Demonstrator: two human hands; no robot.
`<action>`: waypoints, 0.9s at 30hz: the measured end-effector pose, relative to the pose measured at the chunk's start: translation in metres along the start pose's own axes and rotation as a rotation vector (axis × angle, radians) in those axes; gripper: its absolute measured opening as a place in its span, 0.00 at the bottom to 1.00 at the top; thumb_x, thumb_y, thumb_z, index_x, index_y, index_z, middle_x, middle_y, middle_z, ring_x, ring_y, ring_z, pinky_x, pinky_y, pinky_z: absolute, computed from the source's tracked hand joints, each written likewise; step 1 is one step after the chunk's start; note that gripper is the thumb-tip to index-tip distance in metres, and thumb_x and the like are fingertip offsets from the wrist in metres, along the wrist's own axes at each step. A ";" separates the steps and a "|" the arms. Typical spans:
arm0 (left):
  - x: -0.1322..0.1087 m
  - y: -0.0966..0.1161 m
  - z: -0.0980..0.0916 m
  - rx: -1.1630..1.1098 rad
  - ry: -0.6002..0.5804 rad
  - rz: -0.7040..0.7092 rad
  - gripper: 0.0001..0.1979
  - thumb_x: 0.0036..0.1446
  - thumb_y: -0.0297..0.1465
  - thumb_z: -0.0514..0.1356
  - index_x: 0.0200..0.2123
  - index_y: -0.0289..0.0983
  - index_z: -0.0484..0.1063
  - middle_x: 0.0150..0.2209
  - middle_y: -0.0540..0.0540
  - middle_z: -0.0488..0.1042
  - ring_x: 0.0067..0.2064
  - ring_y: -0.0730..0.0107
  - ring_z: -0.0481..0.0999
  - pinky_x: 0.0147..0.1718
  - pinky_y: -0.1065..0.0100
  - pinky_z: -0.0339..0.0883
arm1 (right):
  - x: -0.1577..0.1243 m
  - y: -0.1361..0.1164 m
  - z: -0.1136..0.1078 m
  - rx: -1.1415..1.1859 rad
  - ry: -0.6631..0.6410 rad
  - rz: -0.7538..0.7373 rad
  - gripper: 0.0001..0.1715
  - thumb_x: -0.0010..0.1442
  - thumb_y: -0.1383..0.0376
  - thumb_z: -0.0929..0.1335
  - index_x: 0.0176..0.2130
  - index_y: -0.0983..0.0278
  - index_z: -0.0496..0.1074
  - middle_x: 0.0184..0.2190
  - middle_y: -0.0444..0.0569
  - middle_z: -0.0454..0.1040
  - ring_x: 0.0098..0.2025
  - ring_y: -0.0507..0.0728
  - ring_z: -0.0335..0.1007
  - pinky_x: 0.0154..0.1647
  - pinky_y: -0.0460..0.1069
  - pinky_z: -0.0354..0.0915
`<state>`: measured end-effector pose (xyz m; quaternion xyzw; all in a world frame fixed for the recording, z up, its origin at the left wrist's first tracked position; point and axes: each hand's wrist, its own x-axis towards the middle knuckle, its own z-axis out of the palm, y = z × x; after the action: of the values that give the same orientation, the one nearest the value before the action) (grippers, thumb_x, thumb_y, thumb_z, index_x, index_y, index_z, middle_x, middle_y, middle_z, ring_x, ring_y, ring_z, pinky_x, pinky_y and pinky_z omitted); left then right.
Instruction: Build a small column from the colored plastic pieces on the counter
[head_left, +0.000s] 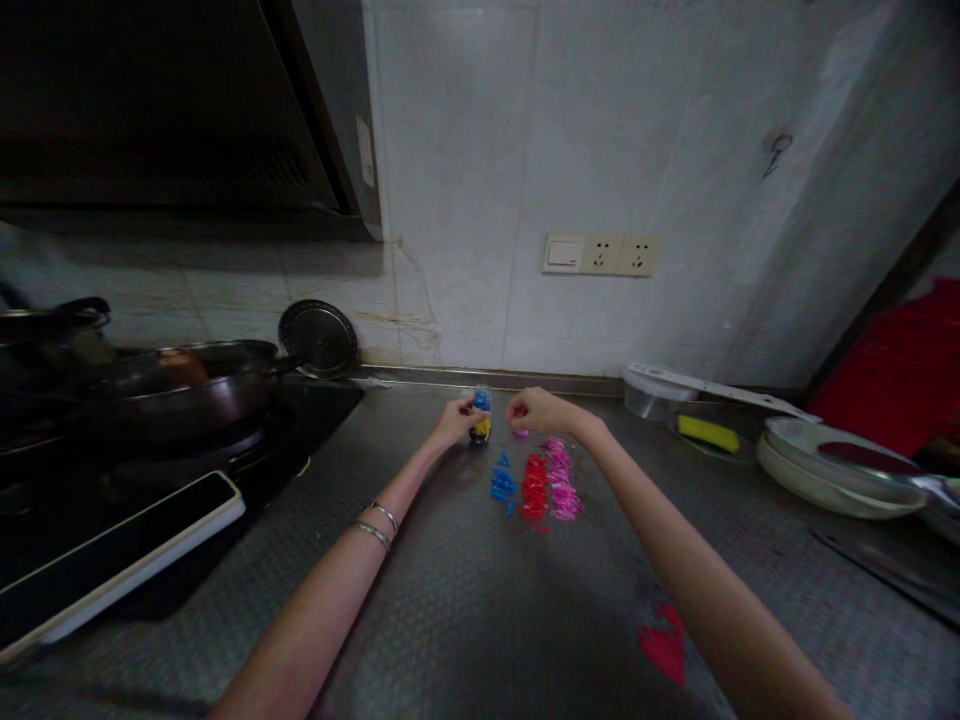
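Hands at a small jar on the counter.
Left hand gripped the jar; right hand pinched a pink clip.

The left hand grips a small jar standing on the worktop. The right hand pinches a pink piece beside it, above blue, red and pink piles.

I see a home kitchen. A black hob carries a dark pan, and an extractor hood hangs above the hob. A steel counter runs right of the hob, a pan lid leans on the tiled wall behind it, and plates and a yellow sponge sit far right of it.
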<state>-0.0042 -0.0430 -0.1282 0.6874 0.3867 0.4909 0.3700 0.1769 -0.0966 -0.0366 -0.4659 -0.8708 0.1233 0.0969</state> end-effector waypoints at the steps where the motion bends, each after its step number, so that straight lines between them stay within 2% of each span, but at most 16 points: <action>1: 0.000 0.000 0.000 -0.001 0.001 0.003 0.16 0.40 0.35 0.63 0.32 0.30 0.74 0.25 0.48 0.72 0.25 0.74 0.67 0.26 0.72 0.61 | -0.002 0.005 0.011 0.014 -0.009 0.009 0.12 0.46 0.71 0.63 0.31 0.68 0.74 0.25 0.46 0.74 0.27 0.51 0.67 0.26 0.42 0.57; 4: 0.001 -0.001 0.001 0.007 0.014 0.012 0.16 0.39 0.35 0.63 0.32 0.30 0.73 0.26 0.47 0.72 0.26 0.74 0.67 0.28 0.71 0.61 | -0.004 0.017 0.041 0.012 -0.015 0.075 0.11 0.49 0.70 0.64 0.32 0.67 0.75 0.28 0.49 0.75 0.30 0.52 0.68 0.29 0.43 0.59; 6: 0.000 -0.002 0.001 0.013 0.024 0.008 0.17 0.39 0.36 0.63 0.32 0.30 0.73 0.26 0.47 0.73 0.27 0.73 0.67 0.29 0.71 0.61 | -0.003 0.021 0.056 -0.008 -0.007 0.129 0.11 0.52 0.65 0.64 0.32 0.66 0.75 0.30 0.50 0.75 0.32 0.53 0.69 0.30 0.43 0.59; 10: 0.001 -0.002 0.001 0.015 0.017 0.008 0.17 0.39 0.36 0.63 0.32 0.30 0.74 0.26 0.47 0.73 0.27 0.73 0.67 0.30 0.71 0.61 | 0.001 0.023 0.075 -0.068 0.037 0.247 0.18 0.50 0.55 0.66 0.38 0.63 0.73 0.34 0.51 0.74 0.35 0.55 0.70 0.31 0.44 0.60; 13: 0.001 -0.004 0.000 0.021 0.010 0.013 0.18 0.39 0.36 0.63 0.34 0.30 0.73 0.27 0.46 0.73 0.27 0.73 0.67 0.30 0.71 0.61 | 0.005 0.027 0.084 -0.049 0.061 0.226 0.25 0.49 0.56 0.68 0.46 0.63 0.68 0.35 0.51 0.74 0.35 0.55 0.70 0.30 0.44 0.59; 16: 0.003 -0.007 0.000 0.049 0.008 0.026 0.18 0.40 0.37 0.63 0.34 0.30 0.73 0.27 0.47 0.73 0.27 0.73 0.67 0.30 0.71 0.61 | 0.010 0.032 0.089 0.020 0.062 0.170 0.25 0.50 0.63 0.67 0.48 0.66 0.66 0.32 0.50 0.74 0.32 0.54 0.69 0.30 0.43 0.59; 21: 0.005 -0.013 0.001 0.082 0.026 0.043 0.17 0.41 0.37 0.62 0.33 0.31 0.73 0.26 0.47 0.72 0.27 0.73 0.67 0.29 0.71 0.61 | 0.010 0.034 0.087 0.088 0.025 0.097 0.21 0.49 0.74 0.63 0.45 0.71 0.69 0.29 0.50 0.75 0.29 0.51 0.68 0.28 0.42 0.60; 27: 0.005 -0.014 0.000 0.101 0.017 0.050 0.17 0.42 0.37 0.62 0.34 0.30 0.73 0.28 0.45 0.73 0.29 0.71 0.68 0.31 0.70 0.62 | 0.006 0.030 0.080 0.131 -0.027 0.043 0.18 0.47 0.75 0.62 0.37 0.68 0.75 0.32 0.49 0.76 0.31 0.52 0.70 0.32 0.41 0.62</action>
<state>-0.0050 -0.0327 -0.1383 0.7104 0.3967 0.4858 0.3192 0.1744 -0.0857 -0.1217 -0.4753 -0.8519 0.1885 0.1131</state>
